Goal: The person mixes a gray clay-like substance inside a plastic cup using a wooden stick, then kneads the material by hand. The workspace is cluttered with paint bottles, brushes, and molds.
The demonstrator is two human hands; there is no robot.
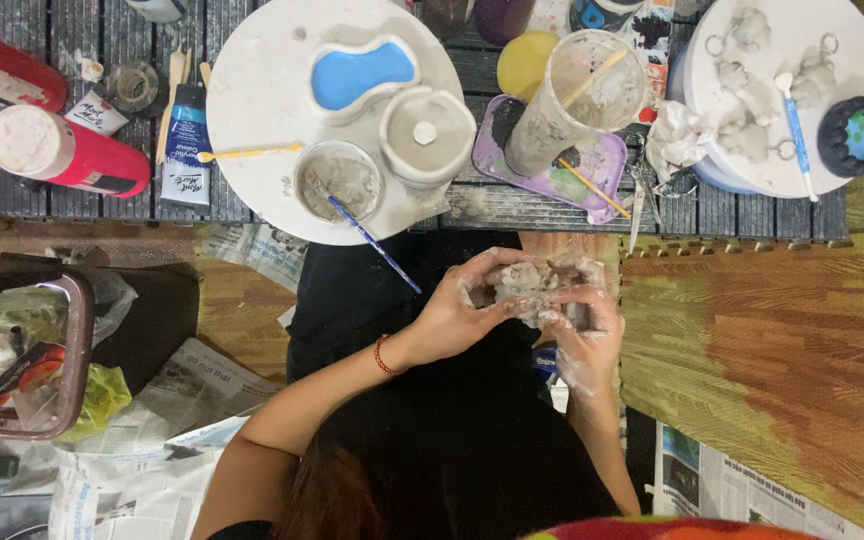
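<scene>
- A person seated at a dark slatted table (72, 200) held a lump of wet grey clay (530, 285) over their black-clothed lap (432, 400), just below the table's near edge.
- The left hand (457, 315), with a red bracelet at the wrist, was curled closed around the lump's left side, fingers pressing in; the right hand (577, 325), coated in clay slip, was wrapped shut around its right and underside.
- Both grips looked slick, so the lump could have slid out and dropped onto the lap or the newspaper (152, 470) on the floor beside it.
- Hard squeezing might have cracked or torn the soft form.
- A blue-handled brush (372, 243) leaned out of a small slurry cup (339, 180) past the table's edge, just above the left hand; a lifted hand could have knocked it, tipping slurry off the white round board (252, 100).
- A tall clear cup of grey water (572, 100) stood on a purple tray (552, 180) near the edge too, and a bump might have spilled it.
</scene>
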